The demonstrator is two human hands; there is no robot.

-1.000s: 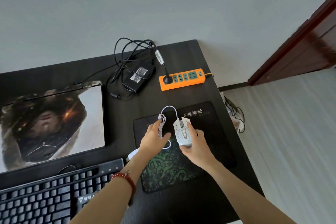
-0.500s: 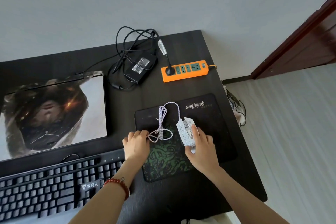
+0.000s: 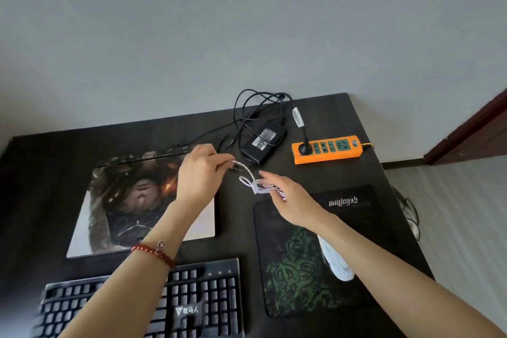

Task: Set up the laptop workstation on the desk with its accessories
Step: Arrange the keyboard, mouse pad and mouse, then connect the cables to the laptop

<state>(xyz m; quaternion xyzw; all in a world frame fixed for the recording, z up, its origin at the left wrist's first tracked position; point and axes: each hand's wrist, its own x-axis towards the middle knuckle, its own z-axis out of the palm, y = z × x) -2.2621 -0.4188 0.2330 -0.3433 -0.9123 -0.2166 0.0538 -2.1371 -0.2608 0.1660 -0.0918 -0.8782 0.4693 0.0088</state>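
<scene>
Mouse cable (image 3: 248, 181) hangs between 2 hands just right of the closed laptop (image 3: 142, 200): left hand (image 3: 201, 173) pinches one end, right hand (image 3: 285, 197) apparently grips the bundle. Untangling underway; next, its plug needs a laptop port. Mouse (image 3: 336, 261) sits on the mousepad (image 3: 301, 277).

Bare forearms, no sleeves, red bead bracelet (image 3: 153, 252) with round charm on left wrist

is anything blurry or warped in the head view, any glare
Head view: the keyboard at the bottom edge is smeared, the mouse cable between the hands is soft; the desk edges splay from wide-angle distortion; lighting is even and soft, no strong glare.
</scene>
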